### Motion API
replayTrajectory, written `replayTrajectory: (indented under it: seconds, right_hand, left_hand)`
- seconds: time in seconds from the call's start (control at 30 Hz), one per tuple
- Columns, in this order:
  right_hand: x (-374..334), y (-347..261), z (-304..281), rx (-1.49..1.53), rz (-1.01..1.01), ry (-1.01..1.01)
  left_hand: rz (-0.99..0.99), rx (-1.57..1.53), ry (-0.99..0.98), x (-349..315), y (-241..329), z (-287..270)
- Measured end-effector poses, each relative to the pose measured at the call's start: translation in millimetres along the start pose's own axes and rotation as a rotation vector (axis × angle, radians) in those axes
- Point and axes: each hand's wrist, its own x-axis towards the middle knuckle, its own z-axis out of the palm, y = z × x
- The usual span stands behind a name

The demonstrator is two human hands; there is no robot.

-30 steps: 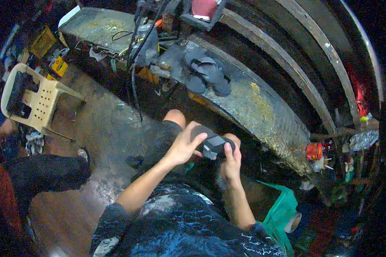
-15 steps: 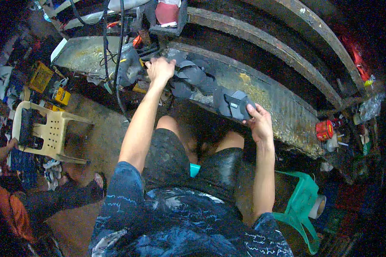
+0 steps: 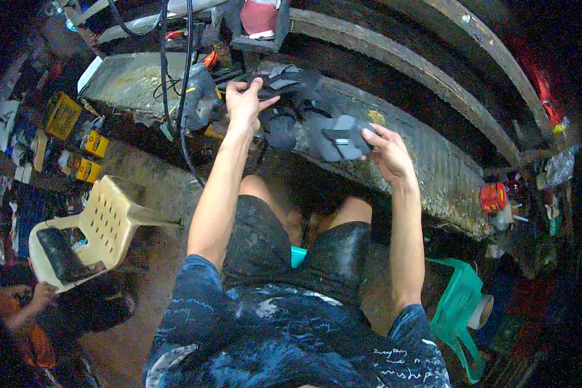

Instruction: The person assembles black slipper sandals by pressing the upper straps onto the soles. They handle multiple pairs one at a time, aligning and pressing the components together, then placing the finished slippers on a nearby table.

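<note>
In my right hand (image 3: 388,152) is a dark grey slipper-like piece (image 3: 343,138) with crossed straps and a small pale label. My thumb and fingers pinch its right end above the front edge of the bench. My left hand (image 3: 242,103) holds nothing, its fingers apart, beside a pile of similar dark grey pieces (image 3: 283,83) on the bench. The pieces overlap, so their full shapes are hard to make out.
The long worn bench (image 3: 433,168) runs across in front of me. Black cables (image 3: 186,77) hang at its left. A red can (image 3: 493,197) is at the right, above a green plastic chair (image 3: 458,304). At left, another person's hand (image 3: 44,294) grips a cream plastic chair (image 3: 107,220).
The slipper-like piece has moved left and slightly up with my right hand. My left hand's fingers have spread. The cream chair has turned and shifted toward me, with the other person's hand on it.
</note>
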Motion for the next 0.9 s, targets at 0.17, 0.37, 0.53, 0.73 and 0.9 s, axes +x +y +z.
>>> replayTrajectory:
  seconds: [0.17, 0.37, 0.53, 0.73, 0.9]
  right_hand:
    - [65.5, 10.6, 57.4, -0.218, -0.09, -0.027]
    - [92.7, 42.7, 56.7, -0.53, -0.037, 0.226]
    - [78.7, 40.6, 60.2, -0.449, -0.073, 0.184]
    - [74.6, 29.6, 69.2, -0.683, -0.054, 0.275]
    - [25.6, 35.6, 66.4, -0.519, -0.384, 0.205]
  left_hand:
    - [0.084, 0.678, 0.13, -1.4, -17.1, -24.1]
    - [-0.021, 0.974, -0.046, 8.1, 6.3, -30.5]
    - [0.025, 0.928, -0.06, 10.8, -12.0, -35.3]
    - [0.054, 0.901, -0.119, -5.0, -4.7, -29.8]
    - [0.622, 0.599, -0.229, -131.8, -20.5, -136.2]
